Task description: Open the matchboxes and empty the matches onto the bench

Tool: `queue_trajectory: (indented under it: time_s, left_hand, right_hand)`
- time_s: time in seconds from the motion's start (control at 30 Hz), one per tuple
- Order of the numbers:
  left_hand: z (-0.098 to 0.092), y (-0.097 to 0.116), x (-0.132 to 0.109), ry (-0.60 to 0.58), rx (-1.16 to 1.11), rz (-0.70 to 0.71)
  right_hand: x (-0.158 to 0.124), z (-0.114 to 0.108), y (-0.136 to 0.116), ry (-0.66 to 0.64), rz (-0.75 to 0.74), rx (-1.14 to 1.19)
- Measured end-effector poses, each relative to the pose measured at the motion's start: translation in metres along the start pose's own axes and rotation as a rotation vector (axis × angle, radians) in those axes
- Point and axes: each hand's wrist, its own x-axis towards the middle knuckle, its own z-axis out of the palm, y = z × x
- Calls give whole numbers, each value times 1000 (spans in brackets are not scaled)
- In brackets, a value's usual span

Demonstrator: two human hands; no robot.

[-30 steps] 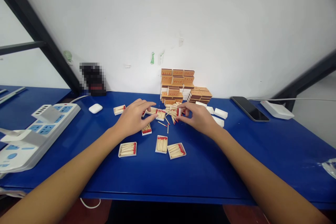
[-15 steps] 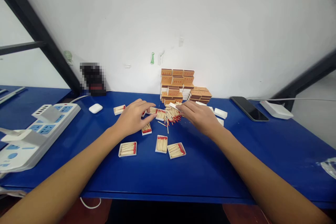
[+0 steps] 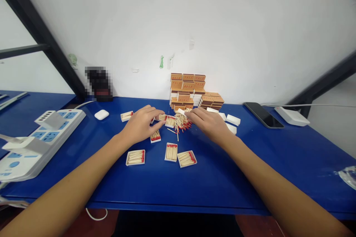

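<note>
My right hand [image 3: 209,125] pinches a white matchbox tray [image 3: 181,112] at the far side of a heap of loose matches [image 3: 181,122]. The heads of the matches are red. My left hand [image 3: 141,124] rests to the left of the heap, thumb and fingers curved and apart. Just past its fingertips stands a filled matchbox tray [image 3: 170,121], and another filled tray [image 3: 155,136] lies beneath its thumb. More trays behind that hand are partly hidden. Nearer me are three filled trays: one on the left [image 3: 135,157], one in the middle [image 3: 171,152] and one on the right [image 3: 187,159].
Stacked brown matchboxes [image 3: 188,85] stand against the wall. White trays [image 3: 233,120] lie right of my right hand. Further right are a phone [image 3: 263,114] and a white box [image 3: 292,116]. On the left are a power strip [image 3: 41,144] and a white earphone case [image 3: 101,114].
The white tray in my right hand has tilted and shifted slightly left at the heap. My left hand has stayed almost still.
</note>
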Motion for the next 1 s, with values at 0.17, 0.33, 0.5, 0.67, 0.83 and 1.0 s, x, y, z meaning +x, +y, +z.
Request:
queue_trajectory:
  time_s: [0.17, 0.33, 0.5, 0.67, 0.83, 1.0]
  left_hand:
    - [-1, 0, 0, -14, -5, 3]
    - [-1, -1, 0, -13, -11, 9]
    - [-1, -1, 0, -12, -2, 1]
    - [-2, 1, 0, -27, 12, 13]
    - [-2, 0, 0, -27, 5, 1]
    - [-2, 0, 0, -35, 1, -12]
  right_hand:
    - [-5, 0, 9, 22, 137, 69]
    - [-8, -4, 25, 110, 326, 219]
    - [-26, -19, 65, 136, 708, 500]
    - [-52, -27, 100, -39, 943, 573]
    - [-62, -21, 109, -185, 955, 649]
    - [-76, -15, 120, -345, 980, 750]
